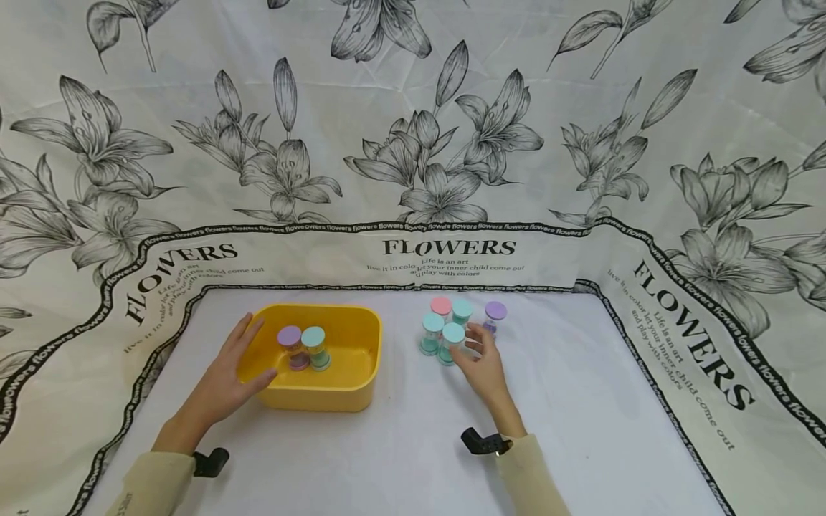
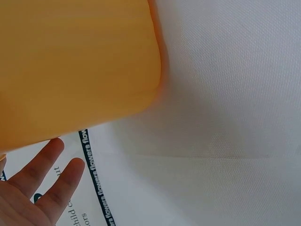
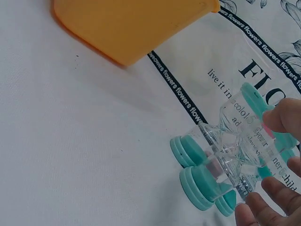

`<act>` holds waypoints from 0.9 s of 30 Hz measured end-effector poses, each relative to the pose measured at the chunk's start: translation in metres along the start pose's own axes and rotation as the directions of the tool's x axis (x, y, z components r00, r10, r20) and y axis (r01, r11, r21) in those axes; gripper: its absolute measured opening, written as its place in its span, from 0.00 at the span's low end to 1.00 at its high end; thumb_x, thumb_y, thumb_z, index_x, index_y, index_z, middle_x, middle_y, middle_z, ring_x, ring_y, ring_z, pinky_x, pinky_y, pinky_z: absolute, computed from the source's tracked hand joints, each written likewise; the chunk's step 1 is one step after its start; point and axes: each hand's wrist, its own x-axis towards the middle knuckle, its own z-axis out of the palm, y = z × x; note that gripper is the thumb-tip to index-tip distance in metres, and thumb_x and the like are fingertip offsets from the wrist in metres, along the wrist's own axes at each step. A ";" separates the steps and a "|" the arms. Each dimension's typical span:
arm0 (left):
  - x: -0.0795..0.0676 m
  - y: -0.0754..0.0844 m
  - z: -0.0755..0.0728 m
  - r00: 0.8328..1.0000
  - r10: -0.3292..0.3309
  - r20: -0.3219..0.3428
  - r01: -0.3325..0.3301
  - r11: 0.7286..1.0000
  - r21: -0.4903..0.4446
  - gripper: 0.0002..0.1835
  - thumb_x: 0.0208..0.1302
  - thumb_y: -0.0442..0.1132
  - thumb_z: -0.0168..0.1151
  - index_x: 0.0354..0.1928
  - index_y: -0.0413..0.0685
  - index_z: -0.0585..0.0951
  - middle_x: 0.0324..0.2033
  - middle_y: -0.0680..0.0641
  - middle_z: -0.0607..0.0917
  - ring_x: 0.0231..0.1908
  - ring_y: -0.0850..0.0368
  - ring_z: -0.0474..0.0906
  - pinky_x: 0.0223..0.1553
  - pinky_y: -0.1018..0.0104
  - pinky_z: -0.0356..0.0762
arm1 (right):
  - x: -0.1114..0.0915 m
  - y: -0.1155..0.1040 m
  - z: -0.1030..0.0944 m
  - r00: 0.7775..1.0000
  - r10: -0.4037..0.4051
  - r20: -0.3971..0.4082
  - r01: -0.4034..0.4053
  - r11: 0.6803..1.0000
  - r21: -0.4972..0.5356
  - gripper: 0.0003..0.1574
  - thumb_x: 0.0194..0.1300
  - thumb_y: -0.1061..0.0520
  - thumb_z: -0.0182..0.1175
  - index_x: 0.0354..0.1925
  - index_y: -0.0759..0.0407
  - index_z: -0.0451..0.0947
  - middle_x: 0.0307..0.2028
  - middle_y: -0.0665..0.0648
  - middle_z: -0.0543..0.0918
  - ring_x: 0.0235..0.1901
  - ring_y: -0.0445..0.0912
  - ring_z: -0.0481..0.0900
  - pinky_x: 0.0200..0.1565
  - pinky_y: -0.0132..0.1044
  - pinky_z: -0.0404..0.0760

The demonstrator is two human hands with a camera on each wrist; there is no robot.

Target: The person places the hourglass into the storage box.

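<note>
My left hand (image 1: 226, 373) is spread at the left end of a yellow plastic bin (image 1: 316, 398), its thumb by the front rim. In the left wrist view, two straight fingertips (image 2: 70, 174) lie beside the bin wall. Inside the bin stand a purple-capped sand timer (image 1: 293, 347) and a teal-capped one (image 1: 316, 347). My right hand (image 1: 484, 365) is at the front teal sand timer (image 1: 452, 344), thumb at its top cap, fingers parted on its right side. Close by stand another teal sand timer (image 1: 431, 333), a third (image 1: 461, 312) behind, and a pink-capped one (image 1: 441, 307).
A purple sand timer (image 1: 495, 314) stands apart, right of the group and behind the right hand. White cloth (image 1: 400, 444) covers the table. A flower-printed fabric (image 1: 445, 179) rises behind and at the sides. Each wrist wears a black camera mount (image 1: 480, 442).
</note>
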 end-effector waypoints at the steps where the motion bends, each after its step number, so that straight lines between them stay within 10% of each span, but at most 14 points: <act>1: 0.000 0.000 0.000 1.000 -0.001 0.000 0.001 1.000 0.001 0.50 0.65 0.55 0.67 0.83 0.60 0.51 0.83 0.46 0.45 0.77 0.28 0.51 0.65 0.19 0.57 | -0.001 -0.004 0.000 1.000 0.007 0.009 -0.007 1.000 -0.005 0.41 0.68 0.56 0.68 0.74 0.60 0.64 0.66 0.66 0.72 0.67 0.64 0.71 0.64 0.56 0.73; 27: 0.000 -0.002 0.001 1.000 0.009 -0.014 -0.009 1.000 0.007 0.50 0.65 0.55 0.68 0.83 0.61 0.51 0.83 0.47 0.45 0.77 0.28 0.52 0.64 0.18 0.58 | 0.009 -0.008 0.010 1.000 0.009 0.007 -0.009 0.999 -0.049 0.39 0.65 0.55 0.71 0.69 0.59 0.67 0.63 0.62 0.75 0.62 0.56 0.75 0.59 0.47 0.74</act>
